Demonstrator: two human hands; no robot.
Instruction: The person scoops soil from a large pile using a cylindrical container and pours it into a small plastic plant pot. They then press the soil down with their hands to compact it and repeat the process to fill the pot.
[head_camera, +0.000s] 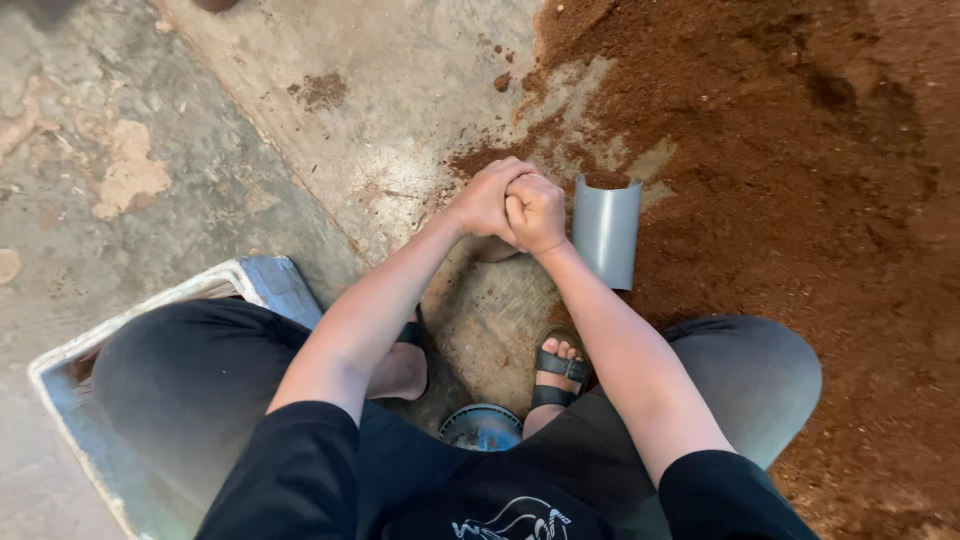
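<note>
My left hand (487, 198) and my right hand (538, 212) are pressed together in front of me, fingers closed around something I cannot see, low over the concrete floor. Under them a small rounded pale shape (492, 250) shows, partly hidden. Just right of my right hand lies a grey half-pipe piece (606, 232), a curved plastic trough, at the edge of a wide spread of reddish-brown soil (800, 180). Neither hand touches the trough.
I am seated with knees apart on a pale blue crate or tray (265, 280) at the left. My sandalled right foot (558, 372) and a round blue object (482, 427) lie between my legs. Small soil patches (322, 90) dot the concrete floor (150, 150).
</note>
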